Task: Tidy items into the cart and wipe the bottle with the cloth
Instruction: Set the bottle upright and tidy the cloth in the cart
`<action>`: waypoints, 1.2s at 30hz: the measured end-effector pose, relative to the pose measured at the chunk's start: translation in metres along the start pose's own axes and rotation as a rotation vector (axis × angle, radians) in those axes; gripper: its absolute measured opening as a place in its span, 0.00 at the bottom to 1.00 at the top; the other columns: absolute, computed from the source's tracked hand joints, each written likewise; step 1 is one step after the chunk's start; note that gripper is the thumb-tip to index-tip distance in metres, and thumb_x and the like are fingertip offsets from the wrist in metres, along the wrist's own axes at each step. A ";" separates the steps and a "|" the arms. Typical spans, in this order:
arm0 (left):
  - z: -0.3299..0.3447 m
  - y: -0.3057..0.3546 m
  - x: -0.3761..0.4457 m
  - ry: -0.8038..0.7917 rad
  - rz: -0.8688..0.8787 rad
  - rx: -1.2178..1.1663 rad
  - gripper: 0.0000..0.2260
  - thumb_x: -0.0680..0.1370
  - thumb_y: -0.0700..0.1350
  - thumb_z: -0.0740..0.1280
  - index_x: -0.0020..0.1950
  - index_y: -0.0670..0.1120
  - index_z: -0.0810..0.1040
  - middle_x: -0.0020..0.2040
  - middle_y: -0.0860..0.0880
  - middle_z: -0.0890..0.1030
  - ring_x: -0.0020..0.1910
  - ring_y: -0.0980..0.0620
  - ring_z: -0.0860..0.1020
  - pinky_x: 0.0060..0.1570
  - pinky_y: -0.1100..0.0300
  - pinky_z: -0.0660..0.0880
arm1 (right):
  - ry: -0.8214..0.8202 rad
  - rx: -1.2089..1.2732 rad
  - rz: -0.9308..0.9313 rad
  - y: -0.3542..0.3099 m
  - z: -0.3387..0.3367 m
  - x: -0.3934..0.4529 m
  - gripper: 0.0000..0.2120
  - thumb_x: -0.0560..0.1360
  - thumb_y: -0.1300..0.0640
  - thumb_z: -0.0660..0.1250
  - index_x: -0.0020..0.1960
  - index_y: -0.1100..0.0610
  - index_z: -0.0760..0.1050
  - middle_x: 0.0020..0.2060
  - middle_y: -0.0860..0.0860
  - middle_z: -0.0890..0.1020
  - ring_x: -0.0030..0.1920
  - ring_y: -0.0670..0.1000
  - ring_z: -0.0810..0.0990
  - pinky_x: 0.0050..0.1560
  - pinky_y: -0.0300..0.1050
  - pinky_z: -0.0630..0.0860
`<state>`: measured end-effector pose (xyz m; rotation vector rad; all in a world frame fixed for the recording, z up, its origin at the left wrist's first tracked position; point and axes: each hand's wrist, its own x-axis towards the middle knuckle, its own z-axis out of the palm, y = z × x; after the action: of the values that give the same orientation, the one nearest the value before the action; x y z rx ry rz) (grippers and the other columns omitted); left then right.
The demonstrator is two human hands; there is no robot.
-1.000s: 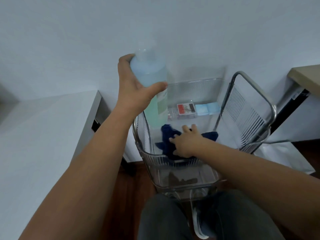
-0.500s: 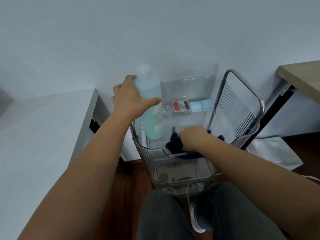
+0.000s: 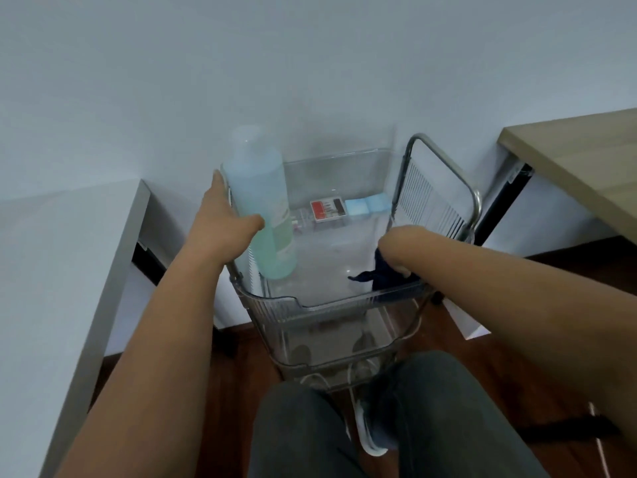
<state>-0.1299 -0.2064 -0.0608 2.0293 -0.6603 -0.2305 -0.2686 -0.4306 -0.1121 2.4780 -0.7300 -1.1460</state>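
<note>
Against the pale wall stands 1 clear plastic cart [image 3: 331, 305] with ribbed walls, stacked trays and a metal wire handle frame [image 3: 437, 188] on its right side. 1 tall translucent bottle [image 3: 265, 201], round, filled with blue-green liquid, stands upright in the cart's top tray at its left side; the left hand [image 3: 224, 225] wraps fingers and thumb around it. 1 dark blue cloth [image 3: 382, 274], soft and crumpled, lies at the tray's front right corner, bunched in the grip of the right hand [image 3: 396, 246]. At the tray's far end sit 1 red-labelled box [image 3: 325, 210] and 2 pale blue blocks [image 3: 367, 205]. Left of the cart is 1 white table [image 3: 69, 270]; right of it, 1 wooden desk [image 3: 579, 157].
</note>
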 end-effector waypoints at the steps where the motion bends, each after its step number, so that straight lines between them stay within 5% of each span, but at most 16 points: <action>1: 0.000 0.000 0.000 0.009 0.020 -0.015 0.35 0.71 0.34 0.70 0.74 0.54 0.63 0.59 0.62 0.71 0.55 0.67 0.69 0.49 0.73 0.68 | -0.059 0.033 0.056 0.004 0.001 0.005 0.27 0.74 0.53 0.67 0.71 0.56 0.66 0.65 0.56 0.71 0.63 0.58 0.73 0.58 0.52 0.72; 5: 0.002 -0.003 -0.002 0.026 0.008 -0.056 0.38 0.71 0.30 0.65 0.75 0.59 0.63 0.46 0.79 0.71 0.47 0.75 0.68 0.38 0.83 0.63 | -0.063 0.237 0.048 -0.021 0.003 -0.001 0.28 0.77 0.44 0.57 0.66 0.66 0.65 0.65 0.62 0.71 0.65 0.63 0.70 0.64 0.57 0.68; 7: 0.002 -0.004 -0.006 0.036 -0.002 -0.047 0.40 0.71 0.30 0.65 0.76 0.59 0.60 0.45 0.84 0.68 0.45 0.79 0.66 0.36 0.87 0.61 | 0.170 0.308 -0.114 -0.049 0.002 -0.003 0.19 0.78 0.53 0.58 0.65 0.62 0.70 0.63 0.61 0.75 0.61 0.61 0.75 0.56 0.51 0.72; 11: 0.003 -0.005 -0.007 0.047 -0.042 -0.076 0.41 0.74 0.32 0.66 0.80 0.54 0.51 0.74 0.62 0.62 0.65 0.66 0.61 0.60 0.70 0.58 | 0.280 0.311 -0.273 -0.084 -0.003 0.005 0.26 0.80 0.56 0.56 0.76 0.57 0.56 0.73 0.59 0.62 0.68 0.62 0.68 0.65 0.57 0.67; 14: 0.003 -0.004 -0.007 0.039 -0.055 -0.007 0.40 0.74 0.32 0.65 0.81 0.51 0.49 0.79 0.55 0.57 0.75 0.57 0.59 0.63 0.67 0.56 | 0.230 0.367 -0.270 -0.072 -0.002 0.007 0.29 0.81 0.54 0.53 0.79 0.52 0.47 0.78 0.56 0.52 0.74 0.62 0.58 0.72 0.62 0.56; 20: 0.005 -0.005 -0.012 0.053 -0.064 -0.015 0.40 0.74 0.33 0.66 0.81 0.51 0.49 0.79 0.54 0.57 0.77 0.53 0.59 0.64 0.64 0.58 | 0.116 0.179 0.145 -0.025 0.008 0.012 0.23 0.78 0.44 0.51 0.70 0.47 0.69 0.69 0.52 0.71 0.75 0.63 0.56 0.67 0.73 0.35; 23: 0.006 -0.004 -0.012 0.071 -0.066 0.016 0.40 0.75 0.34 0.65 0.81 0.50 0.49 0.80 0.53 0.56 0.77 0.52 0.59 0.65 0.64 0.58 | 0.065 0.188 0.219 -0.017 0.012 0.017 0.21 0.77 0.45 0.56 0.66 0.48 0.73 0.67 0.52 0.73 0.74 0.64 0.58 0.69 0.71 0.38; 26: 0.007 -0.004 -0.012 0.089 -0.085 0.016 0.39 0.75 0.34 0.65 0.81 0.50 0.50 0.80 0.53 0.56 0.77 0.52 0.58 0.66 0.64 0.57 | 0.251 0.553 0.168 -0.029 0.015 0.023 0.28 0.78 0.50 0.59 0.75 0.58 0.58 0.74 0.57 0.62 0.72 0.64 0.60 0.71 0.65 0.52; 29: 0.008 -0.004 -0.014 0.109 -0.105 0.020 0.38 0.75 0.35 0.64 0.81 0.50 0.51 0.80 0.53 0.57 0.77 0.52 0.58 0.67 0.64 0.56 | 0.219 0.825 0.230 -0.034 0.010 0.022 0.37 0.76 0.49 0.64 0.77 0.60 0.50 0.76 0.58 0.56 0.71 0.66 0.61 0.69 0.65 0.59; 31: 0.008 -0.004 -0.015 0.120 -0.116 0.015 0.37 0.75 0.34 0.63 0.81 0.50 0.51 0.80 0.53 0.57 0.77 0.52 0.58 0.66 0.64 0.55 | 0.129 0.828 0.335 -0.030 0.010 0.020 0.34 0.76 0.47 0.63 0.76 0.59 0.55 0.75 0.58 0.59 0.71 0.65 0.63 0.67 0.63 0.63; 33: 0.009 -0.004 -0.015 0.141 -0.132 0.022 0.37 0.75 0.33 0.62 0.81 0.51 0.52 0.79 0.53 0.59 0.77 0.51 0.59 0.68 0.62 0.55 | 0.139 0.754 0.268 -0.027 0.020 0.015 0.24 0.77 0.50 0.60 0.69 0.59 0.69 0.64 0.58 0.74 0.65 0.61 0.72 0.56 0.55 0.73; 36: 0.012 -0.001 -0.017 0.182 -0.148 0.070 0.36 0.75 0.33 0.61 0.80 0.53 0.53 0.79 0.53 0.60 0.76 0.48 0.61 0.75 0.46 0.56 | 0.156 0.639 0.128 -0.025 0.032 0.004 0.20 0.74 0.54 0.60 0.64 0.59 0.73 0.57 0.55 0.79 0.56 0.57 0.77 0.44 0.46 0.67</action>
<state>-0.1482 -0.2057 -0.0693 2.1386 -0.4110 -0.1080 -0.2831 -0.4149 -0.1468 2.9168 -1.3528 -0.7345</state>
